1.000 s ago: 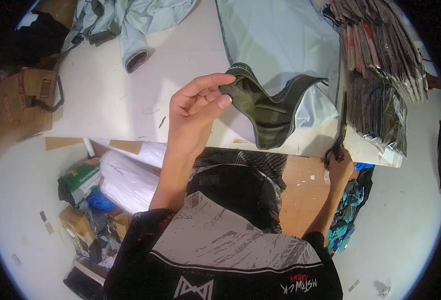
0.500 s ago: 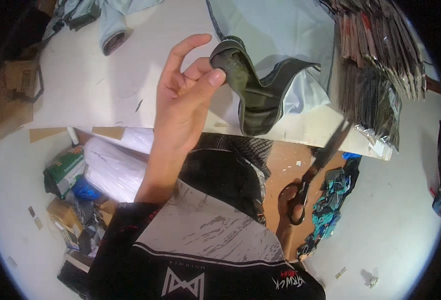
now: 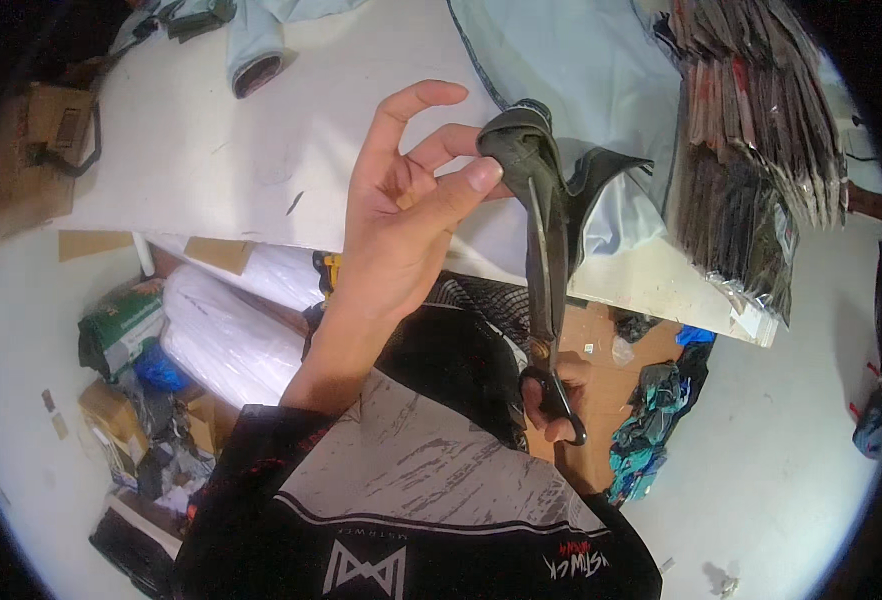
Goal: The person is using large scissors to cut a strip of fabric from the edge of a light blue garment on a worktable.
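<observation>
My left hand [image 3: 401, 220] is raised over the table's near edge, pinching a dark olive fabric band [image 3: 591, 190] between thumb and fingers, with the index finger lifted away. The band is folded over on itself and joins pale blue cloth [image 3: 571, 70] spread behind it. Through the handle loops of black-handled scissors [image 3: 544, 315] go the fingers of my right hand [image 3: 569, 385], lower and to the right. The long blades point up, with their tips at the band just below my left fingers. Whether the blades have fabric between them cannot be made out.
The white table [image 3: 261, 180] runs across the front. Stacked dark garments in clear bags [image 3: 746, 170] stand at its right end, and a pale sleeve [image 3: 256, 45] lies far left. Below are white wrapped rolls [image 3: 226, 330], a cardboard box [image 3: 116, 415] and teal-and-black cloth pieces [image 3: 651, 410].
The scissors in my right hand have swung left and up, from beside the table edge to the olive band. My left hand has shifted slightly right in view, still pinching the band.
</observation>
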`<state>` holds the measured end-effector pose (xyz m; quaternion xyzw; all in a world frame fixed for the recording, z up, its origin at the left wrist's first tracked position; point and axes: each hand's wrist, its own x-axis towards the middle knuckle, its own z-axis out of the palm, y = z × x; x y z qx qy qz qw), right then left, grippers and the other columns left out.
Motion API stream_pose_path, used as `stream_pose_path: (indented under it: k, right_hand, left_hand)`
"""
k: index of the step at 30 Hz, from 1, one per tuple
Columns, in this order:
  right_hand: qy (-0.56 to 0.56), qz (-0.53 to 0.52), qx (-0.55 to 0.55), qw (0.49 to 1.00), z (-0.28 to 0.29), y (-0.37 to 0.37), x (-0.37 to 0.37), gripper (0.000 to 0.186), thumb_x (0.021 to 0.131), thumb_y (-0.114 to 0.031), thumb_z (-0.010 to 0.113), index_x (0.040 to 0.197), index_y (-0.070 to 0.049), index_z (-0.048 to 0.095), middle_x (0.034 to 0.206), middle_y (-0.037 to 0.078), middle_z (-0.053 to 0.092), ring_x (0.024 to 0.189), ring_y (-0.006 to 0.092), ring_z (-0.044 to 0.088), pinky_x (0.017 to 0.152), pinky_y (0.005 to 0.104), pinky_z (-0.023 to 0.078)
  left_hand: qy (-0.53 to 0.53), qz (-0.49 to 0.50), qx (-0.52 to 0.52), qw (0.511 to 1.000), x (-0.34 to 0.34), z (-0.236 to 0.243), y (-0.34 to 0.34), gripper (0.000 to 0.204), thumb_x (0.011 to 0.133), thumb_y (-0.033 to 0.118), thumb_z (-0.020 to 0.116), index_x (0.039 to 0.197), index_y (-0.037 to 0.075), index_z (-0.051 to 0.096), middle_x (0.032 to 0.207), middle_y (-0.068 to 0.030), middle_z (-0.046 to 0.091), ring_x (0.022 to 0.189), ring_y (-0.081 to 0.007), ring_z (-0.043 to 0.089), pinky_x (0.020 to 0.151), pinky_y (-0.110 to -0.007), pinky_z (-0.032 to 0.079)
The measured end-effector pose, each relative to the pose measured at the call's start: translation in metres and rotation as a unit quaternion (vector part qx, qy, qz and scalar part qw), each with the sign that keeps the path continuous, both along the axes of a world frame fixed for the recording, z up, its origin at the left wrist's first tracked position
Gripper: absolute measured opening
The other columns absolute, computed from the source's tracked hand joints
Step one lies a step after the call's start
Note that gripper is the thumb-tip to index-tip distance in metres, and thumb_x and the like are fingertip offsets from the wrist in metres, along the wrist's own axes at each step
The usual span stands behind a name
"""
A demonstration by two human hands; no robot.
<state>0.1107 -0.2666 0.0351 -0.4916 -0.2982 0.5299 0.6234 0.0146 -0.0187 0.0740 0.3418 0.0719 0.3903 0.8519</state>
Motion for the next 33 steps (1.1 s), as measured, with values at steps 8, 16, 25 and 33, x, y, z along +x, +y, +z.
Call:
stream_pose_path:
  k: [8,16,25,33]
  right_hand:
    - [0.000,-0.015,-0.030,0.999,0.001,-0.009,0.002,0.062,0.059,-0.057,0.090,0.069,-0.004,0.058,0.056,0.000,0.054,0.043,0.0085,0.046,0.042,0.0249,0.027]
    - [-0.014,-0.047,-0.020,0.999,0.006,-0.010,-0.002,0.063,0.061,-0.059,0.089,0.071,-0.003,0.060,0.055,-0.001,0.054,0.042,0.0080,0.046,0.042,0.0240,0.028]
    - [0.006,-0.038,-0.007,0.999,0.002,-0.008,0.003,0.057,0.062,-0.052,0.091,0.069,-0.004,0.061,0.053,-0.001,0.053,0.042,0.0078,0.047,0.041,0.0229,0.029]
    - [0.049,-0.071,-0.043,0.995,-0.009,-0.024,-0.004,0.051,0.067,-0.044,0.090,0.061,-0.004,0.059,0.049,0.000,0.055,0.038,0.0080,0.048,0.037,0.0217,0.029]
  left_hand:
    - [0.013,-0.005,0.014,1.000,0.005,0.003,-0.004,0.051,0.093,0.000,0.059,0.138,0.007,0.037,0.106,-0.0092,0.066,0.099,-0.0177,0.063,0.086,-0.034,0.050]
    - [0.008,-0.019,0.001,1.000,0.009,0.003,-0.007,0.050,0.093,0.001,0.059,0.138,0.008,0.038,0.106,-0.0093,0.067,0.100,-0.0178,0.063,0.085,-0.033,0.049]
    - [0.007,-0.016,-0.004,1.000,0.008,0.004,-0.007,0.051,0.092,-0.002,0.060,0.137,0.007,0.038,0.105,-0.0097,0.066,0.096,-0.0175,0.064,0.084,-0.032,0.050]
    - [0.035,0.008,0.025,0.999,0.004,-0.009,-0.006,0.048,0.093,-0.002,0.058,0.136,0.006,0.039,0.107,-0.0113,0.066,0.104,-0.0210,0.064,0.092,-0.039,0.050]
